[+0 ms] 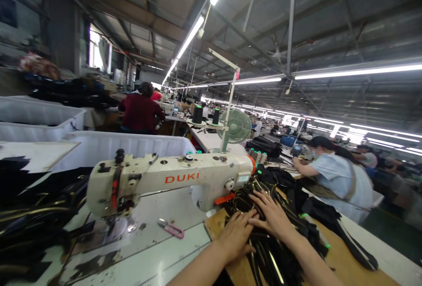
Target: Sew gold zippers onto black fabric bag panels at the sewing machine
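Both hands rest on a heap of black fabric strips with gold edging [262, 251], right of the sewing machine [178, 176]. My left hand [234, 232] lies palm down on the heap's near left part, fingers stretched out. Beside it, my right hand [272, 216] has its fingers spread over the strips, its thumb close to the left fingertips. Neither hand is closed around a strip; the undersides of the fingers are hidden. A tan board [216, 226] shows under the heap.
Pink-handled thread snips [171, 228] lie on the machine bed. More black pieces [42, 220] are piled at left, before white plastic bins [132, 141]. Thread cones [198, 114] and a green fan [235, 126] stand behind. A co-worker in light blue [343, 176] sits at right.
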Action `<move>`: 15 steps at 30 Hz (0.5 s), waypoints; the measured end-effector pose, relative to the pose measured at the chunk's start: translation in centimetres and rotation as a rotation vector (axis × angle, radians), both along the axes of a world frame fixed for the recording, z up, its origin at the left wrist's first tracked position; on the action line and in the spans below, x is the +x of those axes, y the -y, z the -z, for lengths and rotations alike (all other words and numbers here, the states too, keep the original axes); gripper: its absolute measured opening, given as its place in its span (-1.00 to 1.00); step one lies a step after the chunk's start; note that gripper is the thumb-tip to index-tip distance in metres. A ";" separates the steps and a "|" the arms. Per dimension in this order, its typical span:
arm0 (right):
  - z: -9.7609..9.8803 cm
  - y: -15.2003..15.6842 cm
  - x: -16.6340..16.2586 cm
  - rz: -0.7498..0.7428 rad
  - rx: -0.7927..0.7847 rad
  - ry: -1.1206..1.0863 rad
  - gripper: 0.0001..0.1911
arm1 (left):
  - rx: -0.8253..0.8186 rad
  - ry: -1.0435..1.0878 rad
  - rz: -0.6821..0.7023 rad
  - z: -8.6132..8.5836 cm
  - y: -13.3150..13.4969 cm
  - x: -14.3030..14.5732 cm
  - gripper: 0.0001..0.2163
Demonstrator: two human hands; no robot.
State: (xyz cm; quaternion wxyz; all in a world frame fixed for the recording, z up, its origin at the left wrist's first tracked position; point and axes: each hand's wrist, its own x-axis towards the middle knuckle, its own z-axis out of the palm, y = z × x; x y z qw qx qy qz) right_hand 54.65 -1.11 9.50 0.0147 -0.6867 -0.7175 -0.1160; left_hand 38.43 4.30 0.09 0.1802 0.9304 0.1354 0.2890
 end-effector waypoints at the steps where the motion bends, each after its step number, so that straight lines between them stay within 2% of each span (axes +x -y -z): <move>1: -0.2 0.0 0.1 0.006 -0.001 0.004 -0.29 | 0.001 0.020 0.007 -0.2 0.2 -0.7 -0.08; 4: -1.1 0.3 0.7 0.025 0.017 0.025 -0.27 | -0.021 0.081 -0.015 -0.9 1.0 -3.5 -0.21; 6: -1.6 0.7 0.6 0.016 0.064 0.030 -0.31 | -0.049 0.117 -0.079 -1.1 2.2 -6.3 -0.36; 9: -0.8 0.7 -1.8 -0.125 0.308 -0.055 -0.47 | -0.072 0.138 -0.205 -0.4 5.2 -11.9 -0.54; 11: 1.4 -0.1 -5.8 -0.357 0.482 -0.220 -0.52 | -0.065 0.124 -0.272 0.9 7.4 -16.2 -0.64; 12: 2.9 -0.6 -8.7 -0.496 0.490 -0.305 -0.57 | -0.069 0.120 -0.329 1.7 8.5 -18.5 -0.69; 13: 4.4 -0.8 -12.1 -0.643 0.372 -0.360 -0.62 | -0.078 0.130 -0.416 2.5 9.6 -20.9 -0.74; 15: 7.0 -0.2 -20.1 -0.855 0.281 -0.407 -0.72 | -0.102 0.165 -0.626 3.8 12.0 -26.0 -0.79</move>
